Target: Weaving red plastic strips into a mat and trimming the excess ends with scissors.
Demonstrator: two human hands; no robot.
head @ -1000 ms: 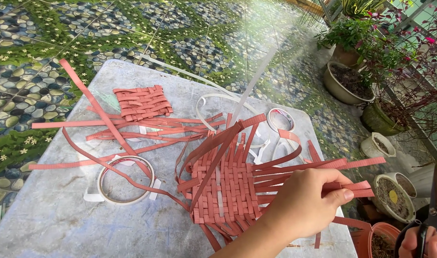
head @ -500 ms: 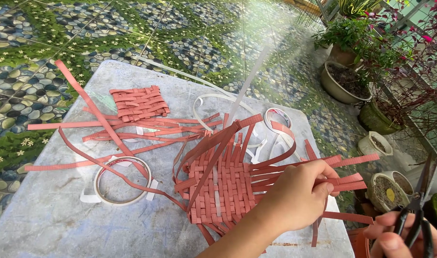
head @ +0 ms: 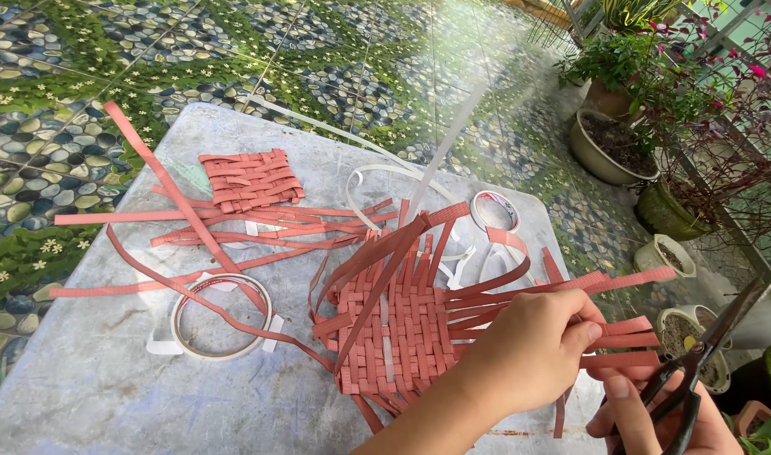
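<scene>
The woven red strip mat (head: 398,333) lies on the grey stone table (head: 82,396). Its loose strip ends (head: 629,337) are pinched in the closed left hand (head: 528,350). Black scissors (head: 697,371) are gripped by the right hand (head: 663,417) just beside them. Nearby lie a tape ring (head: 221,316), a smaller woven piece (head: 252,179) and loose red strips (head: 234,223).
</scene>
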